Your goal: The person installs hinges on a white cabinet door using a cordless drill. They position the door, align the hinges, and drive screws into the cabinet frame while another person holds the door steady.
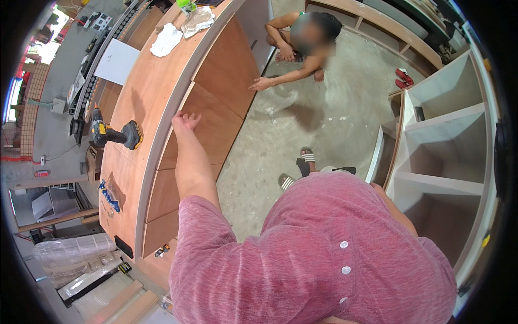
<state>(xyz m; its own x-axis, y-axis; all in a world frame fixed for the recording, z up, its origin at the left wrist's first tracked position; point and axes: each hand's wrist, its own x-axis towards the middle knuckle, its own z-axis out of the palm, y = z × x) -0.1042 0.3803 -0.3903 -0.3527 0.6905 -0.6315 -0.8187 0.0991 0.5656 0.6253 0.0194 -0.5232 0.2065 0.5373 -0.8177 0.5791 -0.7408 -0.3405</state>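
My left arm reaches out to a wooden cabinet, and my left hand (186, 121) is at the upper edge of a drawer front (208, 116) just below the countertop. Its fingers are bent over that edge. My right hand (376, 188) is mostly hidden behind my shirt, beside a grey-white shelf unit (442, 183); its fingers do not show clearly. On the wooden countertop (154, 92) lie a yellow-and-black cordless drill (110, 131) and a small blue tool (109, 195).
A co-worker (302, 48) squats at the cabinet's far end, one open hand held toward its front. White cloths (167, 40) lie on the countertop. Red slippers (403, 79) are on the concrete floor (302, 119). A tape measure (124, 267) and wrapped panels (73, 254) are at lower left.
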